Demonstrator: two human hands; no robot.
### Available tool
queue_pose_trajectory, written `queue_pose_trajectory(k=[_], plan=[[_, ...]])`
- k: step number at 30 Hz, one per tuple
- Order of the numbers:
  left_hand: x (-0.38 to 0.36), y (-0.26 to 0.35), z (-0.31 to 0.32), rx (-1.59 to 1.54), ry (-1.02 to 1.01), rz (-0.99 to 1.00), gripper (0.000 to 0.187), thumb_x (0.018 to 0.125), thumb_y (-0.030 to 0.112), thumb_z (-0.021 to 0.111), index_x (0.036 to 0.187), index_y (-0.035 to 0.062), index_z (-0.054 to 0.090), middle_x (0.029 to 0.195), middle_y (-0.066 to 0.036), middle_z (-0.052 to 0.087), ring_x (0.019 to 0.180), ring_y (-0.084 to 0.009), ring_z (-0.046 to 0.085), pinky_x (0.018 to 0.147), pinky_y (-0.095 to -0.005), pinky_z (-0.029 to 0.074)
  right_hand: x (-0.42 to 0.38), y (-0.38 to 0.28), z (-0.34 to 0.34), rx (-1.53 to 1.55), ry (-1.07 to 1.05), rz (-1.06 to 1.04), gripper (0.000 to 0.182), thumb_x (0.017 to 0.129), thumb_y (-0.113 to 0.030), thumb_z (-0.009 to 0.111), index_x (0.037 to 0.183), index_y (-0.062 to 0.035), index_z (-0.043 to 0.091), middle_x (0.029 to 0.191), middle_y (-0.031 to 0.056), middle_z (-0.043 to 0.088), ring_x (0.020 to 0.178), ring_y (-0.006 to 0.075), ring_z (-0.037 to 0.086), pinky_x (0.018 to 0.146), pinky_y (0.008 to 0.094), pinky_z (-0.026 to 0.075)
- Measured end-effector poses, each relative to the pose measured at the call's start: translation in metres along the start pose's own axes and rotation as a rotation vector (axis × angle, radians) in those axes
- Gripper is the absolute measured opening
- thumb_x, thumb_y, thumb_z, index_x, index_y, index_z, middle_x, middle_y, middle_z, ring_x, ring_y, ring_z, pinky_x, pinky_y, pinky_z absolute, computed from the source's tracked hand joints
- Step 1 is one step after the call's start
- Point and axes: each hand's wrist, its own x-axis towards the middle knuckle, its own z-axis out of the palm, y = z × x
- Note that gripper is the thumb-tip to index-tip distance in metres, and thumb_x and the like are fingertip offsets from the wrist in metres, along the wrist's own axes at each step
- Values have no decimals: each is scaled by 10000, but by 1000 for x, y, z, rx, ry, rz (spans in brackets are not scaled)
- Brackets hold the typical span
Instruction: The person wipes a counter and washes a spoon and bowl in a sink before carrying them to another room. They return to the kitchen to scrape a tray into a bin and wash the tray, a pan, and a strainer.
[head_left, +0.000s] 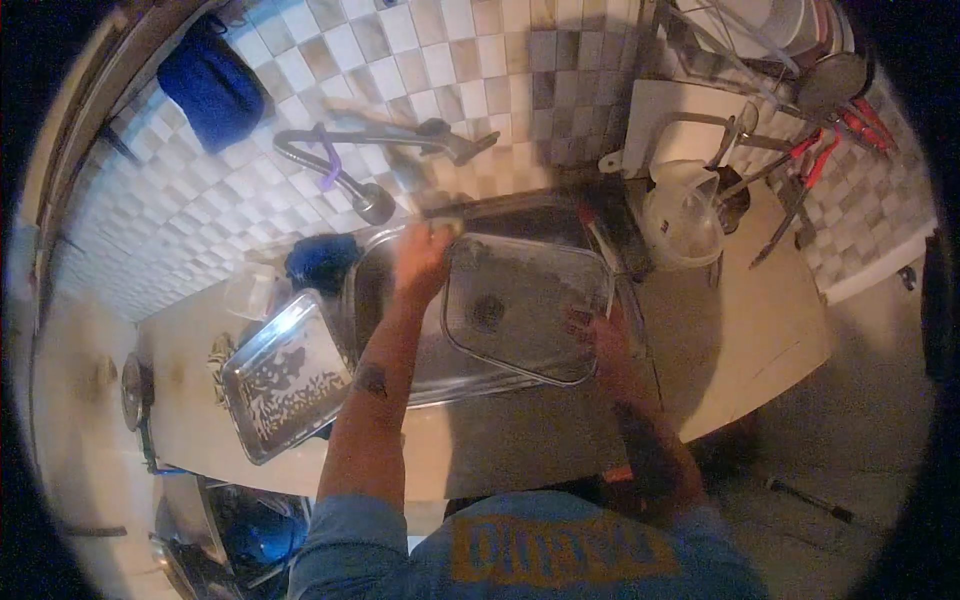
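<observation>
A rectangular, see-through baking dish (pixel 530 275) is tilted over the sink (pixel 425 345); a dark round spot like the drain shows through it. My right hand (pixel 597 335) grips the dish's right side, fingers over the rim. Near the dish's upper left corner, my left hand (pixel 424 258) is slightly blurred and closed on a small yellowish sponge (pixel 454 228). Left of my forearm, a shiny metal baking tray (pixel 290 380) leans on the counter, with wet or pale patches on its surface.
A flexible faucet (pixel 375 200) juts from the tiled wall above the sink. A dark blue cloth (pixel 320 260) and a clear container (pixel 252 290) lie left. On the right stand a whitish plastic tub (pixel 685 215) and hanging red-handled utensils (pixel 805 160).
</observation>
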Motion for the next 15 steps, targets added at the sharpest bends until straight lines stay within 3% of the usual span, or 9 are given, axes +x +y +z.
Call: queue_pose_trajectory(k=[1, 3, 6, 8, 9, 11, 13, 15], plan=[[-5, -4, -1, -62, -16, -76, 216, 762, 110, 645, 967, 53, 605, 908, -129, 603, 840, -308, 595, 703, -451, 487, -1, 2, 1, -41, 24, -9, 497, 932, -236, 512, 1379, -66, 375, 1247, 153, 571, 1046, 305, 614, 872, 443, 533], [1, 25, 7, -265, 180, 83, 325, 783, 127, 614, 1096, 43, 589, 907, -177, 559, 875, -375, 553, 718, -446, 454, 12, 18, 9, -63, 29, -1, 517, 914, -228, 526, 1383, -70, 377, 1199, 147, 596, 1033, 298, 619, 856, 430, 540], [4, 48, 22, -407, 31, 164, 332, 792, 141, 607, 1108, 41, 588, 1008, -192, 591, 943, -365, 571, 774, -451, 477, 24, 26, 22, -272, -26, -42, 643, 819, -122, 612, 1414, -96, 369, 1139, 73, 597, 871, 178, 582, 720, 305, 501], [2, 26, 10, -299, -95, 235, 324, 820, 176, 608, 1114, 42, 588, 1040, -196, 603, 965, -357, 580, 802, -457, 484, 17, 31, 6, -90, -14, -98, 627, 821, -128, 608, 1407, -82, 388, 1160, 65, 590, 885, 181, 588, 728, 309, 502], [-2, 12, -4, -241, -96, 172, 260, 801, 174, 622, 1028, 53, 578, 967, -173, 602, 871, -345, 587, 806, -449, 472, 15, 31, 0, -1, -7, -128, 620, 823, -131, 606, 1404, -76, 397, 1170, 61, 587, 893, 182, 591, 732, 311, 503], [-38, -24, 9, -262, 24, -25, 369, 906, 331, 582, 1130, 38, 569, 926, -173, 630, 864, -365, 607, 783, -439, 512, -6, -2, 20, -201, 84, -67, 621, 840, -138, 600, 1416, -71, 378, 1236, 70, 551, 902, 186, 594, 739, 326, 509], [-51, -4, -9, -243, -223, -458, 384, 908, 359, 584, 1120, 39, 572, 918, -179, 639, 847, -361, 619, 763, -434, 519, -14, -7, 25, -323, 180, -77, 608, 856, -133, 581, 1421, -62, 367, 1283, 78, 524, 918, 186, 594, 747, 331, 511], [-86, 7, 7, -241, -400, -668, 391, 905, 378, 589, 1111, 46, 580, 916, -185, 648, 833, -355, 629, 744, -430, 523, 3, 8, 25, -327, 213, -204, 586, 869, -115, 546, 1422, -49, 360, 1309, 86, 505, 946, 191, 589, 769, 330, 507]])
